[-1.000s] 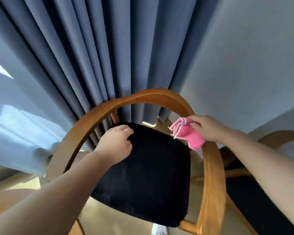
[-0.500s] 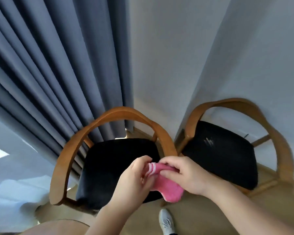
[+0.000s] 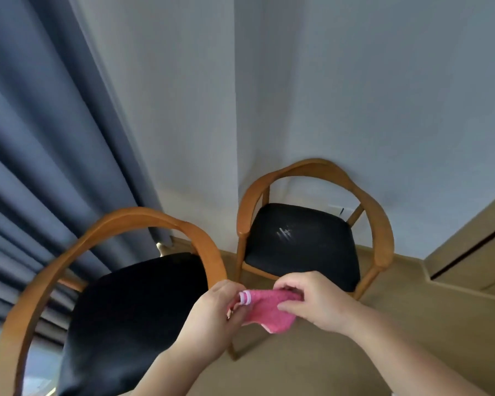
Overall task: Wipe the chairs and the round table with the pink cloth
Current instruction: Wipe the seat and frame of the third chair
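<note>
While both hands work it, the pink cloth [image 3: 269, 311] hangs bunched in mid-air above the floor [image 3: 412, 324], low centre of view, in front of the gap between two chairs. It's fuzzy bright pink terry with a pale lilac-white stitched edge at its left end. Left hand [image 3: 212, 318]: fingers curled round the cloth's left end. Right hand [image 3: 319, 304]: pinches the right end, thumb on the face, fingers curled over the top edge. Both are clamped on the cloth.

Near chair [image 3: 143, 215], left: one-piece bent-wood hoop for back and arms, smooth orange-brown finish, matte black padded seat [image 3: 132, 310]. The left hand and wrist cover the hoop's right tip; can't tell if they touch it.

Far chair [image 3: 317, 164], right: same build, backed into the wall corner. Whitish scuff streaks [image 3: 285, 234] on its black seat. The right hand hides part of the seat's front edge.

Around:
- Heavy grey-blue curtain [image 3: 40, 138], deep folds, behind the near chair.
- Plain pale wall [image 3: 355, 81].
- Flat tan floor.
- Tan panel [image 3: 480, 252] with a dark slot line, far right.
</note>
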